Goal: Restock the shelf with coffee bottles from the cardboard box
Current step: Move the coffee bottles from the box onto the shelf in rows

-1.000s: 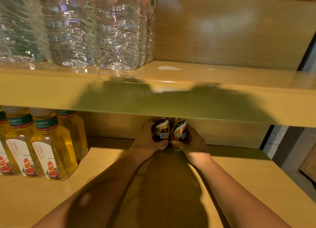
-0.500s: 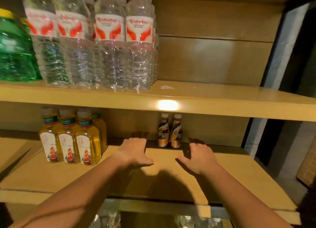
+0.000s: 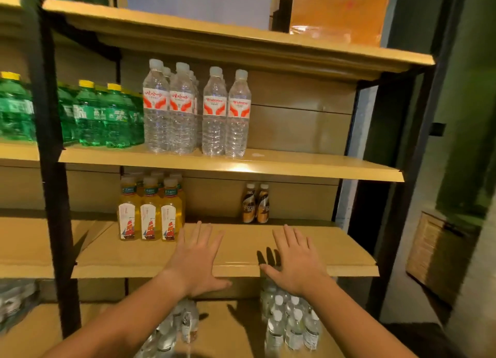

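Note:
Two brown coffee bottles [image 3: 255, 204] with white caps stand side by side at the back of the wooden shelf [image 3: 241, 243]. My left hand [image 3: 195, 258] is flat with fingers spread, in front of the shelf's front edge and well short of the bottles. My right hand [image 3: 292, 258] is spread the same way to the right of it. Both hands hold nothing. No cardboard box with coffee bottles shows in this view.
Yellow tea bottles [image 3: 150, 212] stand left on the same shelf. Clear water bottles [image 3: 198, 113] and green bottles [image 3: 102, 116] fill the shelf above. Small clear bottles [image 3: 292, 322] sit on the shelf below. A black upright post [image 3: 53, 169] stands left.
Both hands let go of the two coffee bottles at the shelf's back and drew away toward me with fingers spread. The view has pulled back and up, showing more shelves.

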`<action>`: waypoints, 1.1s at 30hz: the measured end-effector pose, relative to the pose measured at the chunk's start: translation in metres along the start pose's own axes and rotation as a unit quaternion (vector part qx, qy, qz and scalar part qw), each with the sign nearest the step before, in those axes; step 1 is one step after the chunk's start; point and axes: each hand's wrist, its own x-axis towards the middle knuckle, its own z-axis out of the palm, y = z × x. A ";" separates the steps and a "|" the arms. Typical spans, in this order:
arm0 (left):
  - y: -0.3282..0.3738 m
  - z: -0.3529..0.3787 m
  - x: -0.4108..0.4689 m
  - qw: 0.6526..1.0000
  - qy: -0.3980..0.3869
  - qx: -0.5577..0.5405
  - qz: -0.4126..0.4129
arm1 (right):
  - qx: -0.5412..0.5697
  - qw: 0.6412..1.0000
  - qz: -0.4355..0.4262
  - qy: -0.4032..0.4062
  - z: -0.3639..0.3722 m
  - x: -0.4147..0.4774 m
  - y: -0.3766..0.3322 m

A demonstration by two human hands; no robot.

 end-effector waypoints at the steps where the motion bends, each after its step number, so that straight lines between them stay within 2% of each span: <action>1: -0.004 0.000 -0.017 1.000 -0.003 -0.002 0.004 | -0.005 1.000 0.006 0.002 -0.004 -0.016 -0.013; 11: -0.071 -0.006 -0.184 0.998 -0.026 -0.014 0.049 | -0.011 0.999 0.038 -0.030 -0.031 -0.150 -0.159; 18: -0.168 0.001 -0.334 0.999 -0.046 0.013 -0.020 | 0.010 0.999 -0.019 -0.026 -0.033 -0.211 -0.280; 25: -0.267 0.032 -0.479 0.985 -0.142 0.059 -0.081 | 0.039 0.994 -0.094 -0.042 -0.022 -0.249 -0.431; 33: -0.420 0.048 -0.601 0.985 -0.125 0.025 -0.120 | 0.060 0.988 -0.139 -0.033 -0.022 -0.247 -0.627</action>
